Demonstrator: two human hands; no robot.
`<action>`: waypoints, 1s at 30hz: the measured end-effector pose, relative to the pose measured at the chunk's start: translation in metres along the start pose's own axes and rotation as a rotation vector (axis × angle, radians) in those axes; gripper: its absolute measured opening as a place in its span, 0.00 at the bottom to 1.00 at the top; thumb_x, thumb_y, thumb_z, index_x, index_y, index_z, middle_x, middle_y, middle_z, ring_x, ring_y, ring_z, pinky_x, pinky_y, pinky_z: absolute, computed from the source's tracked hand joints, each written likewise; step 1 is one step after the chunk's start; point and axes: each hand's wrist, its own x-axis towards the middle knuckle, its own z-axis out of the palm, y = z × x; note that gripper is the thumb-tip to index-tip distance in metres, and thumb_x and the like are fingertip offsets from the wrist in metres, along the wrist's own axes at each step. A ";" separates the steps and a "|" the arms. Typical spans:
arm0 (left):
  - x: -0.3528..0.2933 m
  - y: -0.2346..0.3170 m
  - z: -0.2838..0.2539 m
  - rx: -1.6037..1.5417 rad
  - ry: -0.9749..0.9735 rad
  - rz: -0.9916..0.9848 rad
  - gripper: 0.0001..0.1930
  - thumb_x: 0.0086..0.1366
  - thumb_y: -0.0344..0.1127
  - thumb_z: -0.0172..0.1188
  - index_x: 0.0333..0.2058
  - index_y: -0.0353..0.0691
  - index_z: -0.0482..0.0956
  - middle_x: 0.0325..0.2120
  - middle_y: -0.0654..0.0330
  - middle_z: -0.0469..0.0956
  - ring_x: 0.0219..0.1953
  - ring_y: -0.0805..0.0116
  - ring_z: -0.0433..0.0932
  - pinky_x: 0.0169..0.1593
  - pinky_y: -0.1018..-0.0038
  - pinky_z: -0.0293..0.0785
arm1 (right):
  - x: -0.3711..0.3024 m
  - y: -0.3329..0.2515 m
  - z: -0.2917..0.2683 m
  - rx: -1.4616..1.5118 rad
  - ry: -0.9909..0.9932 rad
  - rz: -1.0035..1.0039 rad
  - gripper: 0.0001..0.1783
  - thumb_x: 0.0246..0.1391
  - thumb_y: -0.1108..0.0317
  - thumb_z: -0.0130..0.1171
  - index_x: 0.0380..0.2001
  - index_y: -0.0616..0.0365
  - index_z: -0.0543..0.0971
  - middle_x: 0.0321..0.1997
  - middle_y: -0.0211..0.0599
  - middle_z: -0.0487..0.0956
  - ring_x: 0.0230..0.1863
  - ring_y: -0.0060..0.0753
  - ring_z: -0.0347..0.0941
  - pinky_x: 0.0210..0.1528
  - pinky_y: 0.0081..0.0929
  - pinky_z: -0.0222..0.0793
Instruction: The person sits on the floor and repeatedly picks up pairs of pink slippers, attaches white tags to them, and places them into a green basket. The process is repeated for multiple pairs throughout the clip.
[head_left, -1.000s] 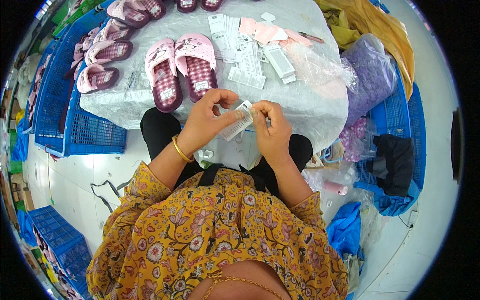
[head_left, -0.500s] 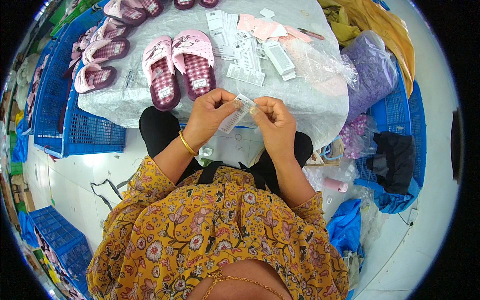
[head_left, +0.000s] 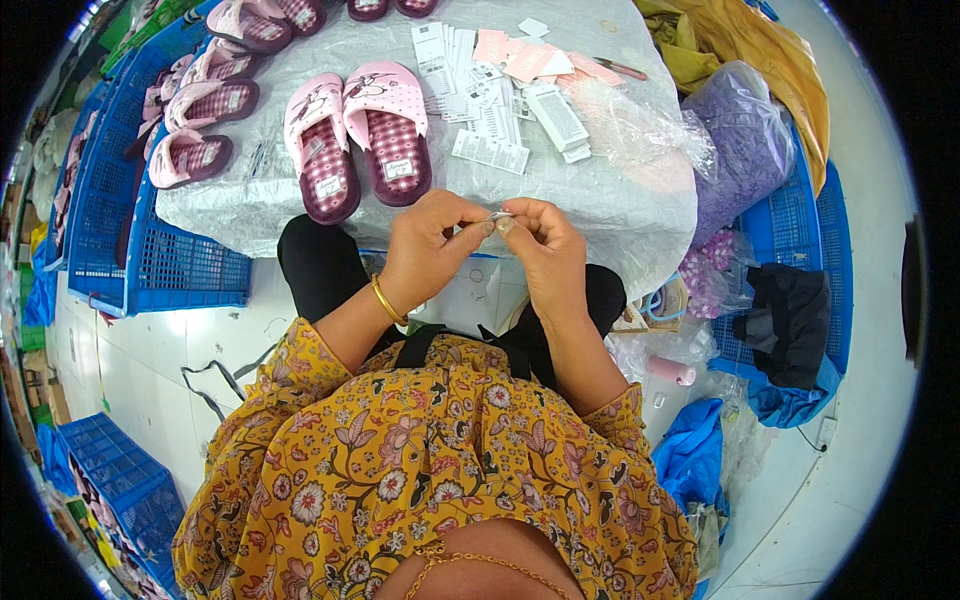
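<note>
My left hand point(head_left: 437, 238) and my right hand point(head_left: 545, 245) meet above my lap, just off the table's near edge. Thumbs and fingers of both are closed in a pinch on one white label point(head_left: 500, 214), of which only a thin pale edge shows between the fingertips. Beyond my left hand, a pair of pink slippers point(head_left: 385, 125) with plaid insoles lies side by side on the covered table point(head_left: 250, 205). Past my right hand are a stack of white labels point(head_left: 556, 118) and a single loose label point(head_left: 490, 150).
More slippers point(head_left: 190, 158) line the table's left side. Scattered labels point(head_left: 470, 75), pink cards point(head_left: 535, 58) and a small tool point(head_left: 622, 68) lie farther back. Blue crates point(head_left: 190, 270) stand at left; a purple bag point(head_left: 740, 140) sits at right, near plastic wrap point(head_left: 640, 135).
The label has tipped from face-up, with its printed side showing, to nearly edge-on between my fingertips. Both hands have come slightly closer to me and nearer each other.
</note>
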 end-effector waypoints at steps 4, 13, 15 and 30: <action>0.001 -0.005 -0.003 -0.089 -0.063 0.001 0.05 0.63 0.30 0.63 0.35 0.35 0.81 0.30 0.67 0.78 0.32 0.80 0.71 0.35 0.80 0.68 | 0.000 0.002 -0.001 0.006 -0.016 -0.002 0.11 0.55 0.73 0.64 0.41 0.63 0.79 0.32 0.28 0.79 0.33 0.15 0.72 0.36 0.16 0.70; 0.008 0.004 -0.007 0.036 -0.151 0.005 0.06 0.63 0.32 0.61 0.34 0.34 0.81 0.29 0.60 0.78 0.29 0.70 0.74 0.35 0.76 0.70 | -0.003 0.009 -0.004 -0.168 -0.029 -0.067 0.07 0.54 0.73 0.65 0.36 0.62 0.80 0.29 0.28 0.80 0.31 0.15 0.73 0.34 0.17 0.70; 0.007 0.004 -0.004 0.241 -0.096 0.239 0.06 0.62 0.31 0.62 0.35 0.34 0.81 0.28 0.57 0.78 0.28 0.65 0.75 0.34 0.74 0.71 | -0.005 0.010 -0.004 -0.199 -0.012 -0.072 0.07 0.53 0.73 0.65 0.35 0.62 0.80 0.29 0.28 0.80 0.30 0.15 0.73 0.34 0.17 0.70; 0.005 -0.015 -0.006 -0.461 -0.351 -0.532 0.12 0.69 0.40 0.57 0.40 0.37 0.80 0.29 0.70 0.77 0.28 0.83 0.72 0.32 0.84 0.69 | -0.010 0.007 -0.005 -0.318 -0.009 -0.184 0.09 0.50 0.73 0.67 0.35 0.62 0.80 0.30 0.36 0.81 0.31 0.24 0.77 0.36 0.24 0.73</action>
